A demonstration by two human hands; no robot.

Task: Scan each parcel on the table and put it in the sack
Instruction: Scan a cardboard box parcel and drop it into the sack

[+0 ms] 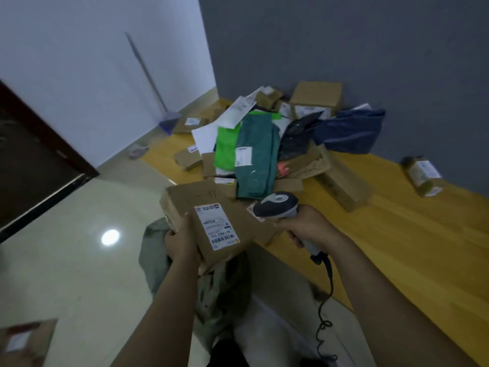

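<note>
1. Your left hand grips a brown box, label up, above the grey sack.
2. Your right hand holds the scanner beside it.
3. More parcels lie on the counter.

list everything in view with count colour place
cardboard box with white label: one, brown, held over sack
handheld barcode scanner: one, grey and black, beside that box
fabric sack: one, grey-green, below the held box
wooden table: one, yellow, along the grey wall
plastic mailer bags: about four, green, blue, black, piled on table
cardboard parcels: several, brown, around that pile
taped parcel: one, brown, alone on table's right
broom: one, grey handle, leaning on white wall
blurred cardboard box: one, brown, bottom left
left hand: one, grips the labelled box
right hand: one, grips the scanner
</note>
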